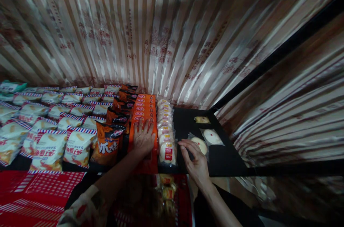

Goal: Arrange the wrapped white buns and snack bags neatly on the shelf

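My left hand (143, 137) lies with spread fingers on a row of flat orange packages (145, 105). Just right of them runs a row of round white cakes in clear wrappers (167, 141), with a red label on the front one. Beside that row is my right hand (195, 159), its fingers stretched out and slightly bent, nothing visible in them. Its fingertips come close to the wrapped cakes. A loose round pale cake in clear wrap (202, 145) lies partly behind this hand. Another wrapped white cake (212, 136) and a small yellowish packet (202, 120) lie farther right.
Black shelf (223, 159) carries everything. Left stand orange-and-black snack bags (106, 144) and many white snack bags (51, 150). A red basket (34, 191) and a second one holding yellow packets (168, 194) sit below. A striped curtain (161, 40) hangs behind; a black post (268, 58) slants at right.
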A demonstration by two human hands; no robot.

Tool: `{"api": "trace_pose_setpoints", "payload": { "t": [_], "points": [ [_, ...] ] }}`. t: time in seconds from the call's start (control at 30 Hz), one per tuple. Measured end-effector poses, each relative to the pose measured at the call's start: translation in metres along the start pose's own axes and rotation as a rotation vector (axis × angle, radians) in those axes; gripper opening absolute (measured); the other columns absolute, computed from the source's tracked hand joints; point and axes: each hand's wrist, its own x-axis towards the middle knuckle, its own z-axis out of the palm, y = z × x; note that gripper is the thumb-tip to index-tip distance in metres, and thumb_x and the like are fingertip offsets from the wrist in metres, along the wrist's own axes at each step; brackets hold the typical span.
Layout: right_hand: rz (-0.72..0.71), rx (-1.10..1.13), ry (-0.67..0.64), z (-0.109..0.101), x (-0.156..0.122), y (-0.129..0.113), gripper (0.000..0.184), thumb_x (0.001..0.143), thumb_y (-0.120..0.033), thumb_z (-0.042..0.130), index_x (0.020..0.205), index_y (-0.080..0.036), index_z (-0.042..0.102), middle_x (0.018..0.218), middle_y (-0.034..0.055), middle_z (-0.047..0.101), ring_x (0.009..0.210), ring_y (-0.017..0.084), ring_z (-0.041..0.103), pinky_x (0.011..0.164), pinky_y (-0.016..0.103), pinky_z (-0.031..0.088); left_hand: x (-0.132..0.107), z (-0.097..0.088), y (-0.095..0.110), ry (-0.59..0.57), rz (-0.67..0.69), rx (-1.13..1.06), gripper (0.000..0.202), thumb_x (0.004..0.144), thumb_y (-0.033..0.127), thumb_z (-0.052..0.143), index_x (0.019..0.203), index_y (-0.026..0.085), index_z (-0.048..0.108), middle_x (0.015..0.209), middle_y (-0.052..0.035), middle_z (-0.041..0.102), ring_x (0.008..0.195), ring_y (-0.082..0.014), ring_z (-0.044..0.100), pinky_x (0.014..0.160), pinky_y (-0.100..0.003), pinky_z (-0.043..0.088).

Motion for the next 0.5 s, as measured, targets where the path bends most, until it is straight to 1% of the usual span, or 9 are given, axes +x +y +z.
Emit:
{"api": "trace_pose_setpoints", "payload": {
  "t": [0.17, 0.3, 0.4, 0.5],
  "points": [
    [-0.002, 0.003, -0.022, -0.003, -0.014, -0.002, 0.018, 0.087, -0.031, 0.051, 0.088, -0.026, 0.068, 0.09, 0.0065, 0.069, 0.091, 0.022, 0.064, 0.081, 0.04, 0.053, -0.001, 0.002, -0.002, 0.003, 0.014, 0.004, 0.049, 0.09, 0.041, 0.039, 0.134, 0.023, 0.047, 0.145, -0.0043, 0.038, 0.14, -0.0319, 0.017, 0.114, -0.055, 0.011],
    [-0.01, -0.006, -0.025, -0.005, -0.019, -0.004, 0.017, 0.087, -0.029, 0.051, 0.09, -0.027, 0.068, 0.09, 0.0061, 0.069, 0.091, 0.022, 0.064, 0.082, 0.04, 0.053, -0.001, 0.001, -0.002, 0.022, 0.034, -0.002, 0.047, 0.09, 0.04, 0.039, 0.135, 0.026, 0.045, 0.148, -0.003, 0.032, 0.141, -0.0307, 0.014, 0.113, -0.055, 0.012],
    [-0.024, -0.014, -0.031, -0.007, -0.021, -0.006, 0.017, 0.087, -0.028, 0.051, 0.09, -0.026, 0.068, 0.091, 0.006, 0.069, 0.092, 0.021, 0.063, 0.082, 0.039, 0.053, -0.002, -0.004, 0.0, 0.024, 0.053, 0.001, 0.047, 0.09, 0.039, 0.041, 0.133, 0.024, 0.047, 0.149, -0.0042, 0.029, 0.14, -0.0298, 0.016, 0.114, -0.052, 0.013],
    [-0.022, -0.023, -0.031, -0.01, -0.023, -0.008, 0.017, 0.087, -0.028, 0.052, 0.089, -0.026, 0.068, 0.091, 0.0059, 0.069, 0.091, 0.021, 0.064, 0.082, 0.039, 0.053, -0.006, -0.013, 0.003, 0.027, 0.068, 0.009, 0.046, 0.089, 0.039, 0.042, 0.131, 0.022, 0.05, 0.147, -0.0067, 0.034, 0.139, -0.0287, 0.021, 0.114, -0.05, 0.014]
  ]
}}
